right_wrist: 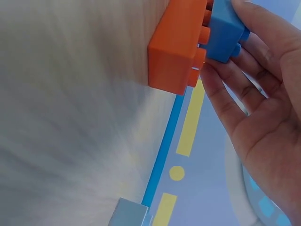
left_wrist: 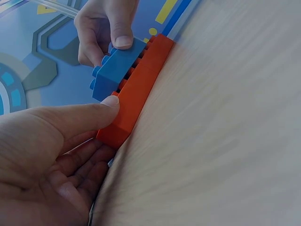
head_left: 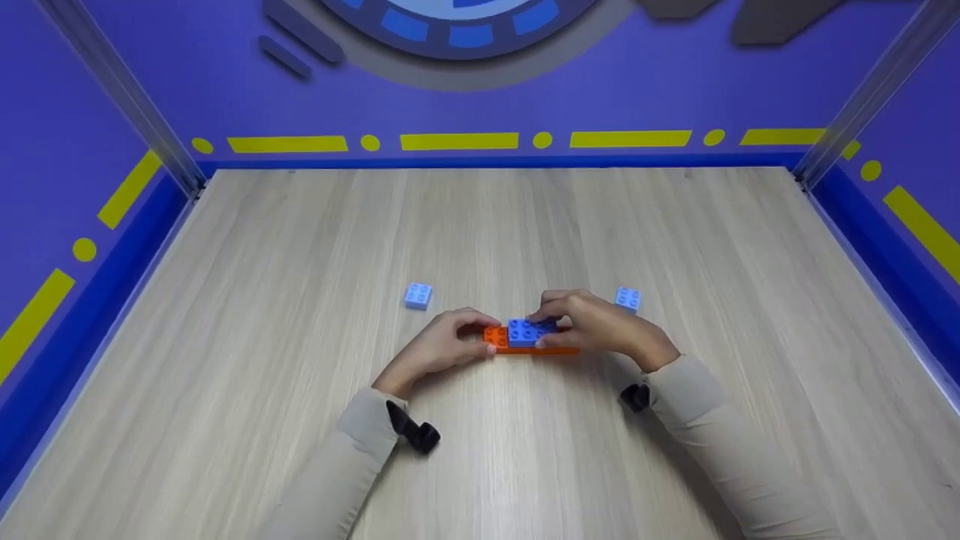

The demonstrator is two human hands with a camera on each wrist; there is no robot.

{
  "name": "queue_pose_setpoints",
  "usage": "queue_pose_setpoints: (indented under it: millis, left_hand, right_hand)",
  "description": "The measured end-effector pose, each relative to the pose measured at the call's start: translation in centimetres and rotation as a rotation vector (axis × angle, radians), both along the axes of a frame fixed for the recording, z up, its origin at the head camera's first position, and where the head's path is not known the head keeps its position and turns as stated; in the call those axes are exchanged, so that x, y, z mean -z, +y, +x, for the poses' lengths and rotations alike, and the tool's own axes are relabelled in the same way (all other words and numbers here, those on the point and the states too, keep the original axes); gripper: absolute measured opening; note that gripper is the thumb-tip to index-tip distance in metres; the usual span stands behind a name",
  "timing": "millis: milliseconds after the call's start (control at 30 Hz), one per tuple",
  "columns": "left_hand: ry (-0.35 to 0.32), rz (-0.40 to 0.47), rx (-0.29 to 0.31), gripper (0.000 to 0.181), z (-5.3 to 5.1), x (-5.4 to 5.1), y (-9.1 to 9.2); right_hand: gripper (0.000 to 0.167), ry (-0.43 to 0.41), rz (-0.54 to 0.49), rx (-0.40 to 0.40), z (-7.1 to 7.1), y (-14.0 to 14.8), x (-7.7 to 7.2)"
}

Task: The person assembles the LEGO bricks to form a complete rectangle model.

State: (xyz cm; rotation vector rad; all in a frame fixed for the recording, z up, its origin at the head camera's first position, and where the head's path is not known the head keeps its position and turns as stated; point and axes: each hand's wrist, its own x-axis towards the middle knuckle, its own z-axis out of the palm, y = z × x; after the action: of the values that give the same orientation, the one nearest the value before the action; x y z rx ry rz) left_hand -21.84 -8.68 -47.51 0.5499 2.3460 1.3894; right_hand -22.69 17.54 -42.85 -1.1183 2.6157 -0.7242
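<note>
Left fingers (left_wrist: 94, 165) pinch a long orange brick (left_wrist: 136, 94); right fingers (right_wrist: 223, 100) pinch a studded blue brick (head_left: 521, 335). Its right end is partly hidden.

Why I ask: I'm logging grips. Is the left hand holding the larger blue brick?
No, the left hand pinches the orange brick, while the right hand grips the larger blue brick.

long brick (left_wrist: 141, 90): orange | upper brick (head_left: 523, 334): blue | table (head_left: 480, 232): pale woodgrain
</note>
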Motion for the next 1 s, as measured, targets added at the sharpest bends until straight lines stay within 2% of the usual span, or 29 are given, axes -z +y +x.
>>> queue_pose_setpoints:
  millis: [167, 333, 667, 1000]
  left_hand:
    - [0.013, 0.010, 0.013, 0.036, -0.3, -0.3, 0.1]
    - [0.009, 0.009, -0.001, 0.037, -0.4, -0.5, 0.1]
    - [-0.002, 0.019, 0.018, 0.036, 0.5, 0.8, 0.0]
    - [0.014, -0.001, 0.010, 0.036, -0.2, 0.2, -0.2]
  right_hand:
    - [0.031, 0.016, -0.028, 0.001, -0.1, 0.1, -0.2]
    - [0.030, 0.021, -0.055, -0.005, -0.3, 0.1, -0.1]
    - [0.032, -0.060, -0.011, 0.033, 0.7, 0.3, 0.9]
    - [0.029, -0.063, -0.025, 0.020, -0.3, 0.0, 0.3]
